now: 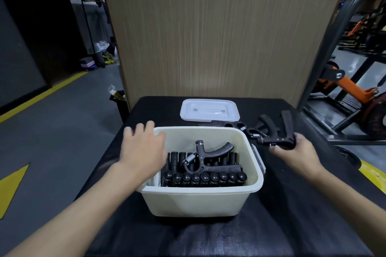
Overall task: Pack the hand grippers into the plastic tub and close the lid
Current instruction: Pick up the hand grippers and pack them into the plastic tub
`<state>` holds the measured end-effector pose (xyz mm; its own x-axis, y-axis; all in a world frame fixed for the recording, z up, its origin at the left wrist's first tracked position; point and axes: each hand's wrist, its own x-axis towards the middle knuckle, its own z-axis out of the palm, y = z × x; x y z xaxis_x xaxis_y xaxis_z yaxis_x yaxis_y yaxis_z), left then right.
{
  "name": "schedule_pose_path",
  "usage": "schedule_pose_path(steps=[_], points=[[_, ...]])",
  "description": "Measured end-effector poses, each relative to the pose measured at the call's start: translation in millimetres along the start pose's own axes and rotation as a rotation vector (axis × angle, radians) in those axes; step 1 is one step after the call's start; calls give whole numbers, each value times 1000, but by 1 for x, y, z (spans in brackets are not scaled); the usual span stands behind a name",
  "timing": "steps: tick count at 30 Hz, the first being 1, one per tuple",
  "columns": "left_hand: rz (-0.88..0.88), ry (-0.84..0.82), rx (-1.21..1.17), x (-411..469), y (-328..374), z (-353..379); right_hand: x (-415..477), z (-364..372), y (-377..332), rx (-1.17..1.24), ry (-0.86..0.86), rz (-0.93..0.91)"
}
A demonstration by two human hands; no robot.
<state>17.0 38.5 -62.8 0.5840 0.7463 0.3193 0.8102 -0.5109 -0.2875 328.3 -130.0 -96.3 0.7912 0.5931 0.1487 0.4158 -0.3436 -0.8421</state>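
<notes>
The left hand (144, 148) is spread open with nothing held, over the rear left corner of the plastic tub (198, 204). It is blurred, so contact with the rim cannot be judged. The tub is set near the front of the black-covered bench (292, 204). A tight row of hand grippers (204, 177) is packed upright inside it, and one more gripper (211, 158) is laid across the top of them. Behind the tub the white lid (208, 110) is lying flat on the bench, apart from the tub. To its right, a few loose grippers (231, 125) are left on the cloth. Further right, the right hand (296, 152) is curled round the handle of another hand gripper (281, 141), which is held just beside the tub's right wall. Loading appears to be the step in hand. It is probably done best if the tub is steadied at its rim by the free hand. The held gripper should be laid flat beside the one on top, with its spring and handles kept below the rim. The lid can then be seated without being propped up.
</notes>
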Motion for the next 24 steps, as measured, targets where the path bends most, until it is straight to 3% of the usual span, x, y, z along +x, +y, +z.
schedule_pose_path(steps=[4,7,14,17,20,24], points=[[190,79,-568,8,21,-12,-17,-15,-51,96,-184,-212],[306,114,-764,12,35,-30,-37,-14,-82,193,-417,-321],[375,96,-1015,23,35,-45,-54,7,-100,433,-672,-184],[342,26,-1128,24,32,-43,-57,15,-102,552,-701,-25],[304,-32,-1168,26,27,-38,-57,19,-102,521,-762,52],[286,-96,-1057,25,24,-27,-48,24,-96,192,-484,-230]])
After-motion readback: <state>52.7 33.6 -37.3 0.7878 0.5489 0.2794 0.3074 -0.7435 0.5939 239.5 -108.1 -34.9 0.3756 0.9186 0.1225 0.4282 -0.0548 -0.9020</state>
